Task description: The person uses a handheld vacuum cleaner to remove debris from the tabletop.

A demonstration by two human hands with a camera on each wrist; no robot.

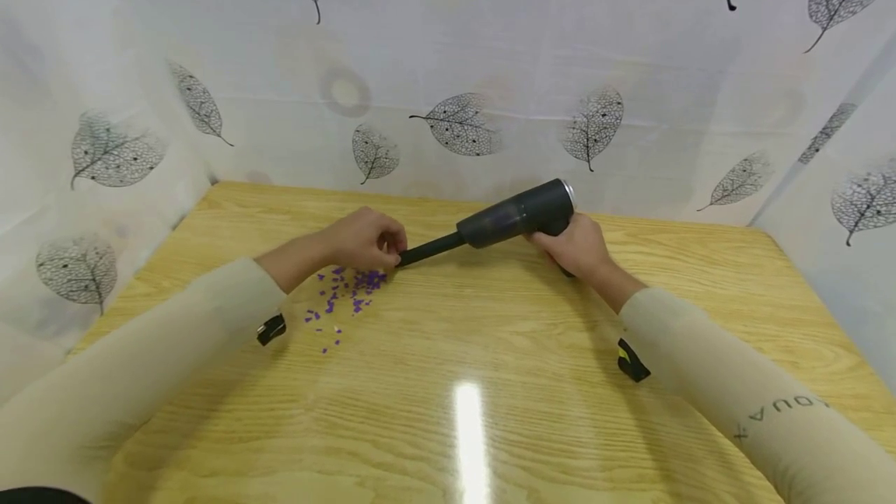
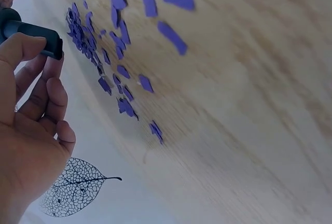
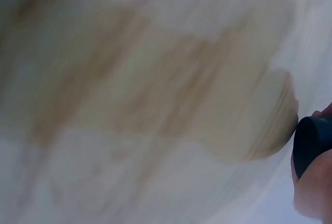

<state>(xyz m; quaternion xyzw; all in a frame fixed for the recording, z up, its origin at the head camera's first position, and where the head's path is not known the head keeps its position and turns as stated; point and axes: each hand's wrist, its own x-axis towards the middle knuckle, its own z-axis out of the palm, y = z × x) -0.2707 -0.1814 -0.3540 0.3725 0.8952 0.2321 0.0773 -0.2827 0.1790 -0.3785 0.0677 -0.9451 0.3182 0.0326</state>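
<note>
A black handheld vacuum cleaner (image 1: 514, 215) is held above the wooden table, its slim nozzle (image 1: 432, 248) pointing left and down. My right hand (image 1: 577, 246) grips its handle; the right wrist view shows only the handle's dark end (image 3: 309, 146) and part of the hand. At the nozzle's tip, my left hand (image 1: 365, 239) pinches it between thumb and fingers, and the left wrist view shows the same pinch on the dark tip (image 2: 45, 38). Small purple scraps (image 1: 367, 280) lie scattered on the table below and left of the tip, thickest close to it.
The wood-grain table (image 1: 434, 348) reaches back to a pale curtain (image 1: 280, 131) printed with dark leaves. Light-coloured sleeves cover both forearms, and a small black device (image 1: 271, 328) shows under the left wrist, another (image 1: 633, 361) under the right.
</note>
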